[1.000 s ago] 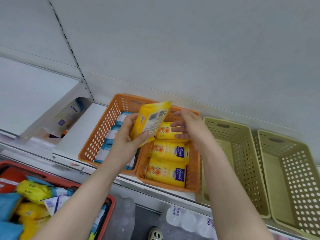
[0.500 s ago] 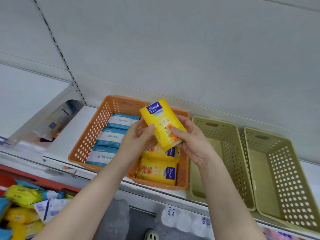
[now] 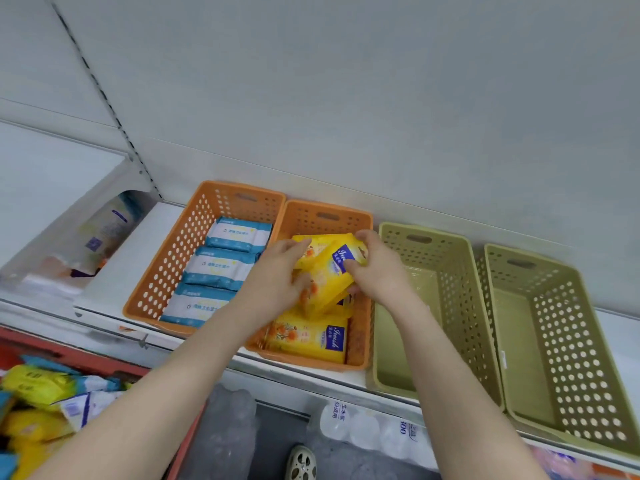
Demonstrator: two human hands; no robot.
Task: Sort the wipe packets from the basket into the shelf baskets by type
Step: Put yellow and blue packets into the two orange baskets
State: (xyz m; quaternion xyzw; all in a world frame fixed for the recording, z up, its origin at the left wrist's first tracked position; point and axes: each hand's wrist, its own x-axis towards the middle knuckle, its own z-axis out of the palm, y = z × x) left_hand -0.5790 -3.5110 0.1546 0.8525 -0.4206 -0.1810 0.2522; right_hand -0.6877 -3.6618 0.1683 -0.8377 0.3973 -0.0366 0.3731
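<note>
Yellow wipe packet (image 3: pixel 329 275) was held tilted by both hands, left hand (image 3: pixel 273 282) gripping its left edge, right hand (image 3: pixel 377 271) pinching its far end, inside the second orange basket (image 3: pixel 325 207) over matching packets (image 3: pixel 308 337). Placing seemed underway; next, lay it flat, release.

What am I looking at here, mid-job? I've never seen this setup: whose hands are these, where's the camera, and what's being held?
No machine: these are a person's bare hands, filmed by one camera worn on the head, looking down. The left hand and right hand together hold a yellow wipe packet over the second orange basket, which holds more yellow packets. The first orange basket holds blue-and-white wipe packets. Two green baskets on the right show no packets. The red basket, lower left, holds mixed packets.
</note>
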